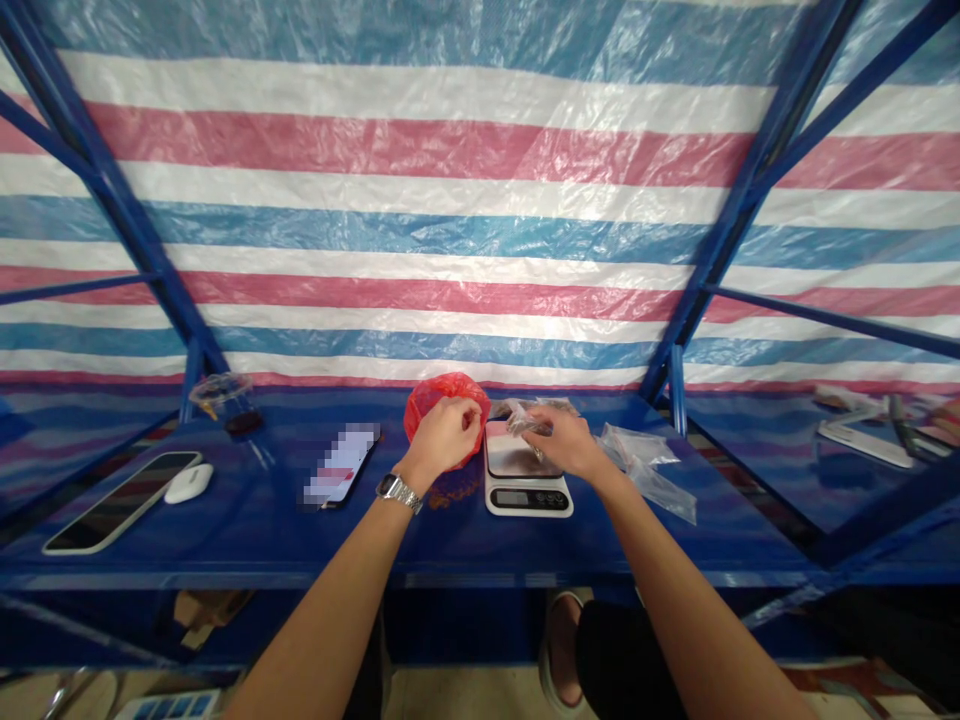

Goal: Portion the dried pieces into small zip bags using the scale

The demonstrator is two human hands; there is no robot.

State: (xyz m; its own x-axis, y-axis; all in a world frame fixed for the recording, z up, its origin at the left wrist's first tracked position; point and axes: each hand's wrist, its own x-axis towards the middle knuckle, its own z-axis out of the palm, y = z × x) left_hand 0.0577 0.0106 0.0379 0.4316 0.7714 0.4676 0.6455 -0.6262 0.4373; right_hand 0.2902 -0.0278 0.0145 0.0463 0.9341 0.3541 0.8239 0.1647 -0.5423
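Note:
My left hand [442, 437], with a metal watch at the wrist, is over the red plastic bag [448, 386]. Its fingers are curled together, and whatever they hold is hidden. To the right, my right hand [564, 437] grips a small clear plastic bag [519, 418] above the metal plate of a white kitchen scale [531, 500]. Whether that bag rests on the plate, I cannot tell. The scale's display is too small to read. Brown crumbs [454, 492] lie on the blue table in front of the red bag.
More clear bags [651, 470] lie right of the scale. On the left are a phone [349, 465], a larger phone [124, 503], a white earbud case [189, 484] and a clear cup [238, 412] of dark liquid. Blue posts [675, 300] frame the table; striped sheeting hangs behind.

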